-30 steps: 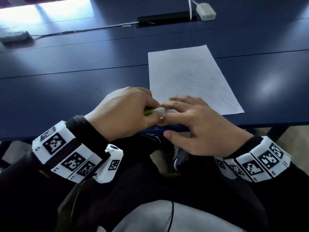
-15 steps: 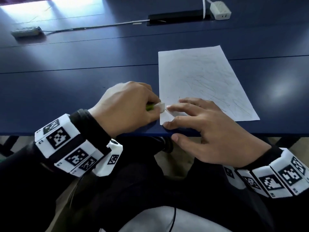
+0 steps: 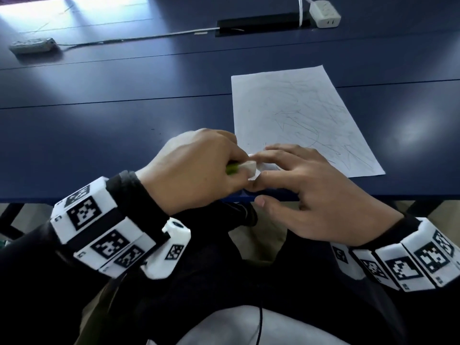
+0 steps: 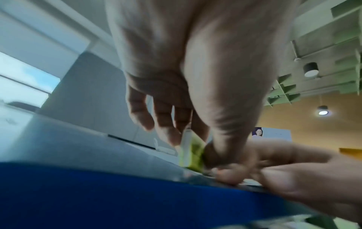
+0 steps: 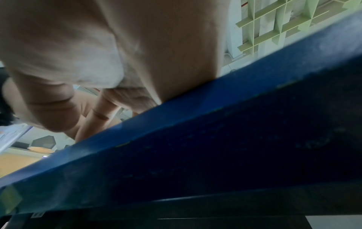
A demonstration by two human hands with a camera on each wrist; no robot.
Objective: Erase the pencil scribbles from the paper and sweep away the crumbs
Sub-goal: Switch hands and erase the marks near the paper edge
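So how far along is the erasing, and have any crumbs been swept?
Barely started. The left hand grips the eraser at the near left corner of the paper, which the right hand pins with straight fingers. Left: scribbles cover most of the sheet. No crumbs can be made out, so no sweeping is evident.

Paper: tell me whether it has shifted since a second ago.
No. The paper crosses the table seam at the same place as before.
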